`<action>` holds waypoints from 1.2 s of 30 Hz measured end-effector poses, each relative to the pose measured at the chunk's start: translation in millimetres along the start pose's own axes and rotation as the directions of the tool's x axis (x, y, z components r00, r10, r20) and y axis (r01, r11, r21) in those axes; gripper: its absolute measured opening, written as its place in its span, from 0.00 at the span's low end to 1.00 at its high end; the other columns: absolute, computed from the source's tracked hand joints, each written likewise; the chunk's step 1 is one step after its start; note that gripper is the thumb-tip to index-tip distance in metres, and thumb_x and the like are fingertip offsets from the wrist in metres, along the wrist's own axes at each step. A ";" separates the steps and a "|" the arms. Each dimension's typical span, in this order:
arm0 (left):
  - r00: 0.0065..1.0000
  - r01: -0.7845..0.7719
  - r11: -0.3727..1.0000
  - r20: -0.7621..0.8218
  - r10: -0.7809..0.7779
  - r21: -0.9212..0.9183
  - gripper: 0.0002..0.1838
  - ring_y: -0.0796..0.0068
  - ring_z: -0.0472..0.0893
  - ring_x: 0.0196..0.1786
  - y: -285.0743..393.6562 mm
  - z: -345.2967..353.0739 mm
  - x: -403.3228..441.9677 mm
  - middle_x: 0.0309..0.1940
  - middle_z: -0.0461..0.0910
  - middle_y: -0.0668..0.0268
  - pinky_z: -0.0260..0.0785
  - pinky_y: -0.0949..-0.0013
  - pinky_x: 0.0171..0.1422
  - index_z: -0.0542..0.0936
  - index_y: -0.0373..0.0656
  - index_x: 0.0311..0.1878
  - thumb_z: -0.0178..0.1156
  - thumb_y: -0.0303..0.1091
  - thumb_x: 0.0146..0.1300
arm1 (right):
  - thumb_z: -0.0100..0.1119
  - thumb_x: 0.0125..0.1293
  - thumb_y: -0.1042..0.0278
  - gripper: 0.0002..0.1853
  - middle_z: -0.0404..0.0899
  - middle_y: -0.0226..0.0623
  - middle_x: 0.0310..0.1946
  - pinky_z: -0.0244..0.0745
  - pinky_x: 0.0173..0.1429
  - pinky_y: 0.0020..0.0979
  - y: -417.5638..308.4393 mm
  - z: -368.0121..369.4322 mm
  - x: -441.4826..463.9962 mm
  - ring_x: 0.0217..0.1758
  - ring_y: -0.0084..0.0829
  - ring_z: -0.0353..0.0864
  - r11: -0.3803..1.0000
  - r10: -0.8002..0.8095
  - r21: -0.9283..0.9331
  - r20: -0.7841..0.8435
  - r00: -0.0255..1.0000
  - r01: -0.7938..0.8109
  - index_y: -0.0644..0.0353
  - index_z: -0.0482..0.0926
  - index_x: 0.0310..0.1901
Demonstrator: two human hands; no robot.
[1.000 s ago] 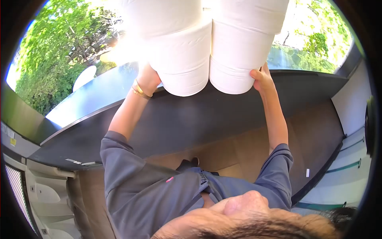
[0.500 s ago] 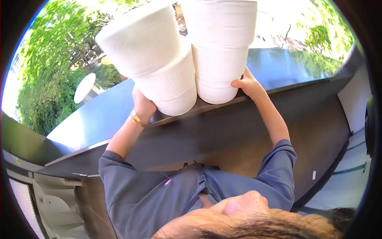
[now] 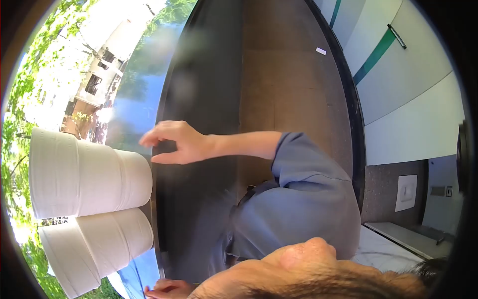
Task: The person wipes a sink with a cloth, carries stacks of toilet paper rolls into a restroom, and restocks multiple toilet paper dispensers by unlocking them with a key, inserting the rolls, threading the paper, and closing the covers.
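Note:
Two large white tapered containers, like stepped planters, stand side by side on the ledge at the left; the upper one (image 3: pixel 99 174) and the lower one (image 3: pixel 107 244) touch or nearly touch. My right hand (image 3: pixel 181 142) is off them, held just beside the base of the upper container, with thumb and fingers apart and nothing between. At the bottom edge, my left hand (image 3: pixel 169 288) shows only in part near the lower container's base, its fingers loosely bent and no object visible in them.
A dark glossy ledge (image 3: pixel 149 94) runs along the left, with trees and a building (image 3: pixel 94 79) outside beyond it. Brown floor (image 3: pixel 279 84) lies behind the dark parapet (image 3: pixel 209 84). White panels (image 3: pixel 388 65) with a green stripe line the right side.
My view has swung round to the right, so the containers now appear at the left. Both hands have come off the containers, the right one drawn back with its fingers spread.

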State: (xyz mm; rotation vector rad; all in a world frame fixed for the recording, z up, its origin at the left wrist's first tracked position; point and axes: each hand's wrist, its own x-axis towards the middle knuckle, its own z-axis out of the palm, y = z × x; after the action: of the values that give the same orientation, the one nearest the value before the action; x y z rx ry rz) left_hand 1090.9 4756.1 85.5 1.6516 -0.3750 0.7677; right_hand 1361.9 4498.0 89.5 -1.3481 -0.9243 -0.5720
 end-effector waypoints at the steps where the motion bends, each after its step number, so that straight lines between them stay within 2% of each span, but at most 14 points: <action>1: 0.990 -0.006 0.998 0.143 0.015 -0.058 0.17 0.74 0.76 0.29 6.5 6.9 -12.8 0.28 0.77 0.59 0.65 0.73 0.33 0.73 0.29 0.54 0.46 0.32 0.71 | 0.67 0.56 0.72 0.09 0.80 0.29 0.31 0.72 0.37 0.26 -11.2 -1.3 -23.4 0.32 0.23 0.77 0.991 0.130 0.038 -0.008 0.991 -0.130 0.60 0.80 0.39; 3: 0.950 0.244 0.968 0.216 -0.227 -0.053 0.17 0.77 0.75 0.24 13.3 35.1 -25.9 0.23 0.77 0.61 0.63 0.77 0.27 0.74 0.29 0.53 0.46 0.32 0.71 | 0.64 0.60 0.69 0.05 0.80 0.27 0.26 0.69 0.31 0.21 -33.6 -4.9 -74.0 0.27 0.16 0.75 0.867 0.410 0.209 0.216 0.886 -0.452 0.61 0.82 0.32; 5: 0.730 0.679 0.733 0.126 -0.671 -0.030 0.15 0.87 0.61 0.13 -1.4 92.6 -8.2 0.11 0.66 0.70 0.45 0.81 0.20 0.76 0.29 0.50 0.47 0.32 0.71 | 0.64 0.61 0.67 0.07 0.80 0.28 0.24 0.69 0.29 0.21 -49.2 -5.4 -114.8 0.24 0.15 0.74 0.785 0.481 0.243 0.338 0.809 -0.569 0.63 0.82 0.31; 7: 0.652 0.758 0.634 0.133 -0.747 -0.152 0.17 0.88 0.61 0.14 -41.0 136.8 5.5 0.11 0.66 0.72 0.45 0.81 0.20 0.76 0.29 0.52 0.46 0.34 0.73 | 0.63 0.62 0.67 0.08 0.79 0.28 0.22 0.69 0.30 0.20 -68.2 -8.7 -131.6 0.25 0.13 0.74 0.709 0.581 0.273 0.298 0.758 -0.650 0.64 0.81 0.33; 10: 0.572 0.820 0.521 0.292 -0.767 -0.236 0.18 0.86 0.70 0.25 -69.9 168.8 9.5 0.27 0.77 0.68 0.56 0.82 0.26 0.74 0.30 0.55 0.46 0.36 0.73 | 0.63 0.62 0.68 0.07 0.80 0.31 0.26 0.74 0.35 0.22 -93.3 3.0 -145.4 0.29 0.18 0.79 0.677 0.717 0.171 0.066 0.694 -0.716 0.64 0.79 0.35; 12: 0.568 0.823 0.514 0.399 -0.720 -0.244 0.19 0.85 0.74 0.38 -81.0 198.1 -10.2 0.45 0.79 0.63 0.64 0.83 0.35 0.74 0.31 0.56 0.45 0.36 0.74 | 0.62 0.63 0.70 0.07 0.80 0.33 0.29 0.76 0.36 0.23 -92.9 -4.1 -178.9 0.29 0.19 0.80 0.732 0.680 0.114 -0.167 0.713 -0.672 0.64 0.78 0.37; 15: 0.486 0.855 0.495 0.576 -0.658 -0.155 0.19 0.90 0.67 0.26 -80.7 244.6 -44.1 0.37 0.78 0.71 0.56 0.85 0.27 0.75 0.33 0.57 0.44 0.37 0.74 | 0.56 0.66 0.75 0.06 0.79 0.34 0.30 0.77 0.34 0.24 -125.1 -39.3 -227.3 0.29 0.21 0.80 0.706 0.707 0.242 -0.302 0.640 -0.666 0.66 0.74 0.42; 17: 0.468 0.829 0.552 0.650 -0.599 -0.088 0.22 0.92 0.62 0.22 -49.6 266.2 -60.4 0.29 0.75 0.75 0.52 0.84 0.23 0.74 0.34 0.58 0.42 0.41 0.75 | 0.56 0.67 0.75 0.05 0.78 0.34 0.29 0.76 0.32 0.24 -158.4 -56.7 -243.7 0.29 0.21 0.80 0.726 0.666 0.136 -0.381 0.641 -0.674 0.66 0.74 0.41; 19: 0.469 0.738 0.673 0.753 -0.461 -0.048 0.26 0.90 0.62 0.19 -30.8 291.0 -101.1 0.16 0.68 0.75 0.53 0.84 0.22 0.68 0.35 0.64 0.35 0.45 0.76 | 0.59 0.65 0.72 0.06 0.77 0.34 0.26 0.72 0.30 0.24 -183.4 -81.6 -280.8 0.26 0.21 0.77 0.725 0.480 -0.189 -0.551 0.683 -0.662 0.65 0.75 0.37; 25: 0.145 0.789 0.612 0.956 -0.256 0.044 0.27 0.85 0.67 0.22 58.0 401.8 -218.3 0.21 0.71 0.71 0.57 0.81 0.24 0.68 0.34 0.64 0.35 0.45 0.75 | 0.62 0.62 0.71 0.08 0.76 0.36 0.25 0.72 0.29 0.25 -322.7 -173.9 -401.3 0.25 0.24 0.78 0.590 0.264 -0.351 -0.767 0.585 -0.727 0.64 0.74 0.32; 31: -0.126 0.772 0.628 0.992 -0.003 0.100 0.31 0.87 0.66 0.21 185.4 468.7 -335.2 0.22 0.71 0.72 0.60 0.81 0.24 0.60 0.38 0.70 0.31 0.52 0.75 | 0.58 0.63 0.72 0.06 0.78 0.41 0.27 0.74 0.31 0.30 -473.4 -220.8 -500.1 0.28 0.35 0.81 0.434 0.028 -0.352 -0.915 0.402 -0.830 0.64 0.73 0.32; 32: -0.226 0.771 0.617 0.974 0.028 0.160 0.28 0.87 0.67 0.20 197.6 482.2 -340.3 0.24 0.71 0.71 0.61 0.81 0.24 0.61 0.40 0.70 0.38 0.49 0.75 | 0.57 0.63 0.71 0.06 0.79 0.43 0.28 0.74 0.31 0.32 -493.6 -226.8 -510.4 0.29 0.38 0.81 0.373 -0.035 -0.394 -0.911 0.411 -0.840 0.64 0.73 0.33; 33: -0.222 0.751 0.644 0.975 0.034 0.148 0.27 0.87 0.67 0.21 206.4 496.7 -350.9 0.24 0.71 0.71 0.61 0.81 0.25 0.61 0.40 0.70 0.40 0.45 0.74 | 0.56 0.64 0.71 0.06 0.79 0.45 0.29 0.74 0.32 0.34 -507.8 -235.0 -522.2 0.29 0.41 0.81 0.310 -0.092 -0.428 -0.902 0.421 -0.849 0.65 0.73 0.33; 36: -0.199 0.713 0.694 0.978 0.060 0.103 0.21 0.89 0.68 0.23 228.7 533.0 -387.8 0.23 0.71 0.74 0.61 0.82 0.25 0.69 0.41 0.64 0.54 0.30 0.68 | 0.52 0.64 0.70 0.06 0.78 0.49 0.30 0.72 0.34 0.39 -548.8 -249.8 -570.2 0.32 0.49 0.78 0.233 0.134 -0.321 -0.924 0.357 -0.918 0.65 0.73 0.33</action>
State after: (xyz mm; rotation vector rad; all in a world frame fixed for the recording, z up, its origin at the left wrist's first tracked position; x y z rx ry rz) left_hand 813.2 4127.9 -37.0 1.2800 -0.9850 -1.2915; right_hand 665.9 4072.6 -63.2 -1.9201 0.8686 -0.8834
